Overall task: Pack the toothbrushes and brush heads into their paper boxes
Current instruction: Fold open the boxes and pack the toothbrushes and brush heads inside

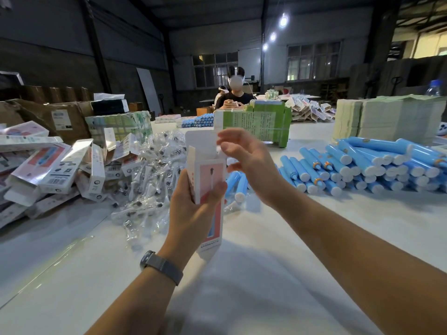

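Paper box (210, 175) gripped upright by left hand (193, 204); right hand (244, 158) loose-fingered above, bagged brush heads (150, 170) behind

Packing warehouse — stacked flat cartons (387, 117).

Both forearms are seen bare to the fingers; a grey mesh-strap watch (161, 266) is worn below the left hand (193, 209).

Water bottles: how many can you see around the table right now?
1. A clear water bottle with a blue cap stands at the far right edge, behind the stack of flat green cartons. Others may be hidden behind the piles.
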`<move>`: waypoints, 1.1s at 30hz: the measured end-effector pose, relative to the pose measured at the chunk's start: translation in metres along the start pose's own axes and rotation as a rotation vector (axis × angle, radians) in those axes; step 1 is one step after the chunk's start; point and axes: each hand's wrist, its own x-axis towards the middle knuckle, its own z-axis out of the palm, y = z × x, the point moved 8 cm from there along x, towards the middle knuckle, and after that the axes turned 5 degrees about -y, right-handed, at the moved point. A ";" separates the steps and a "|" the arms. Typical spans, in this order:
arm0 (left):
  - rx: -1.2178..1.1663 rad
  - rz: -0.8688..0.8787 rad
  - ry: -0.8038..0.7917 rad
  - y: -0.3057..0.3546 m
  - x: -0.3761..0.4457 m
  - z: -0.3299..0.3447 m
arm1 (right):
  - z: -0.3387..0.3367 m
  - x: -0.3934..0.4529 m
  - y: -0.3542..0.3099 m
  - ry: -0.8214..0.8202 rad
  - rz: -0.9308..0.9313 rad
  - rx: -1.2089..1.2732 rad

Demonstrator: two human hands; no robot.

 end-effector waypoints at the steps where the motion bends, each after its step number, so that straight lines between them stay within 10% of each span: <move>1: 0.005 0.005 0.008 0.000 0.000 -0.001 | 0.004 -0.002 0.014 -0.038 0.069 0.035; 5: 0.047 0.058 0.043 0.003 0.000 -0.005 | 0.022 -0.014 0.060 -0.198 0.309 0.043; 9: 0.070 0.075 0.037 0.005 -0.001 -0.005 | 0.024 -0.025 0.082 -0.472 0.268 -0.849; 15: 0.179 0.117 -0.040 0.010 -0.007 0.007 | 0.025 -0.027 0.096 -0.581 0.322 -1.196; 24: 0.080 -0.037 0.059 -0.006 -0.001 -0.009 | -0.023 0.011 -0.049 0.082 -0.110 -0.037; 33: -0.281 -0.257 0.141 -0.024 -0.006 -0.007 | 0.000 -0.002 -0.089 0.173 -0.310 -0.049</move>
